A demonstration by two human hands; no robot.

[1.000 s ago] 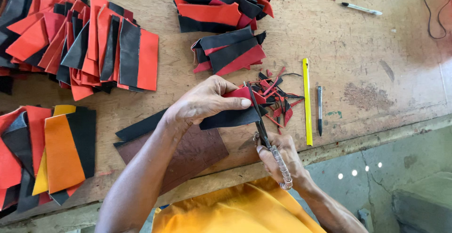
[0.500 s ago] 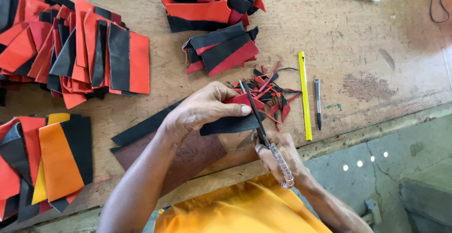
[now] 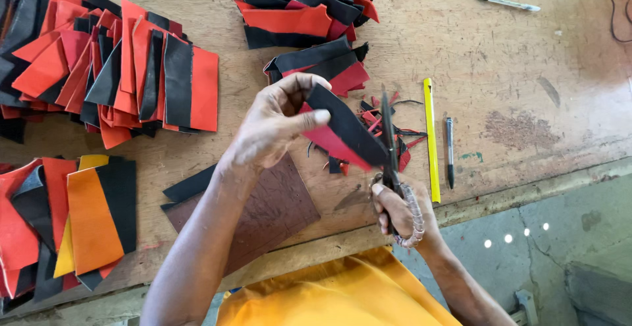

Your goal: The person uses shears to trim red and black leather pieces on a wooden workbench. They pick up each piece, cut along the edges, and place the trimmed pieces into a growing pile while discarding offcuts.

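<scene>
Bright even daylight, soft shadows, sharp

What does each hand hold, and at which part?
Left hand pinches the black-and-red leather piece at its upper end; right hand holds scissors by the handles.

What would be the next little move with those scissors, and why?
Probably closing the scissors along the piece's edge. The right hand holds them against the black and red piece that the left hand lifts off the table, and trimmed scraps already lie underneath.
</scene>
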